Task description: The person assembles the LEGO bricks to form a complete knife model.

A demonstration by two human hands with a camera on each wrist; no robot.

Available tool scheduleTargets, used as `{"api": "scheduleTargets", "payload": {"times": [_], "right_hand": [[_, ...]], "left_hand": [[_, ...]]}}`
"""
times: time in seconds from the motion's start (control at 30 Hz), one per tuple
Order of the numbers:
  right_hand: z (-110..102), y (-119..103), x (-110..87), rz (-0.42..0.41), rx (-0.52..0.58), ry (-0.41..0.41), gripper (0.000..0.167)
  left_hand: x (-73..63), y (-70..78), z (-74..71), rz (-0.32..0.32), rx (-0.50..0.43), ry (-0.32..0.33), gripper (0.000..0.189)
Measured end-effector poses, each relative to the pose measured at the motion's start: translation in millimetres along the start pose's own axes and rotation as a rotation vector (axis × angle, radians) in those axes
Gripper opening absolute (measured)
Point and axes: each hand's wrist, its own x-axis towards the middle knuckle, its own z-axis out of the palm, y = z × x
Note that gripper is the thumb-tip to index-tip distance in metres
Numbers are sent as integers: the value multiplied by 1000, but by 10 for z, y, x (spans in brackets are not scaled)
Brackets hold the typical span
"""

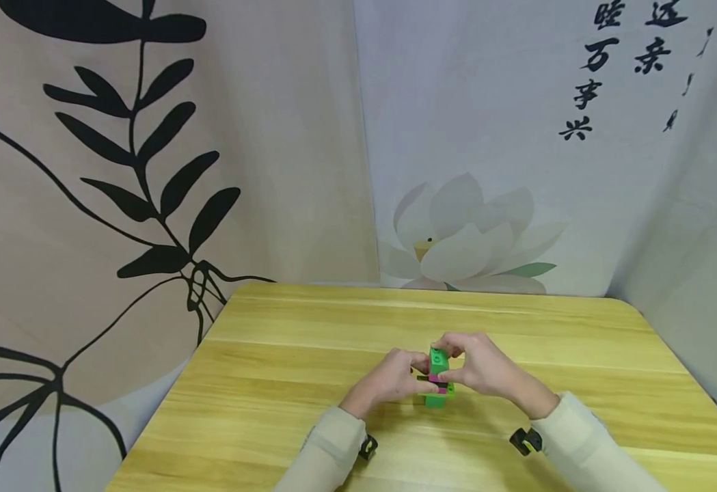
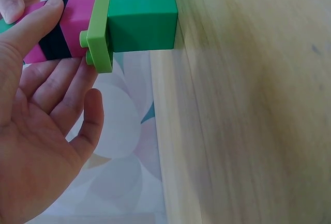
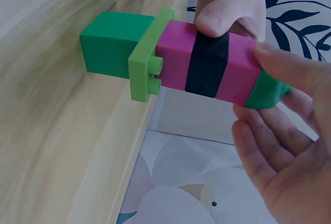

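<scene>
A stack of toy building blocks stands upright between both hands in the head view. Its lowest part is a green block (image 2: 142, 19), under a thin lime-green plate (image 3: 145, 58) with studs that stick out past the stack. Above the plate come a pink block (image 3: 175, 53), a black block (image 3: 208, 64) and a second pink block (image 3: 240, 71), with a green block (image 1: 438, 360) on top. My left hand (image 1: 391, 377) pinches the middle, its thumb across the black block. Around the upper pink and top green blocks, my right hand (image 1: 484, 363) closes thumb and fingers.
The wooden table (image 1: 309, 328) lies beneath the stack and reaches back to a wall hanging (image 1: 296, 137) with dark leaf prints. A printed lotus cloth (image 1: 475, 232) hangs behind its far edge. Small black devices (image 1: 525, 441) sit at both sleeve cuffs.
</scene>
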Motion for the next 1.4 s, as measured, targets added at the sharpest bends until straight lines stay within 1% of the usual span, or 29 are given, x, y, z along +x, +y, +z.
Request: {"api": "scheduleTargets", "payload": {"times": [0.17,0.3,0.37,0.43,0.53,0.63,0.77,0.87,1.0,1.07,1.23,1.4], "right_hand": [[0,-36,-5,-19,-38,24,38],[16,-64,-11,-29,-47,31,38],[32,-71,-29,-31,-40,41,40],[53,-71,-58,-15,-21,51,41],[89,-63,-109,24,27,54,44],[138,-39,-158,76,81,27,49],[228,29,-241,156,146,-39,52],[285,86,-296,203,198,-58,50],[305,138,-308,236,257,-37,45],[306,157,-300,247,276,-27,43],[326,192,-274,276,276,21,42],[344,201,-238,341,247,70,44]], "left_hand": [[-13,9,-13,-10,8,4,18],[-27,22,-12,-21,9,4,19],[-30,30,-5,-22,22,-6,20],[-26,28,14,-18,56,-26,21],[-21,18,44,-24,111,-58,24],[-24,7,75,-40,142,-70,26],[-29,9,95,-61,136,-67,28],[-35,13,100,-85,101,-72,30],[-44,28,100,-122,43,-71,28],[-44,34,105,-133,36,-66,26],[-33,38,126,-135,77,-43,28],[-18,48,146,-132,112,-15,31]]}}
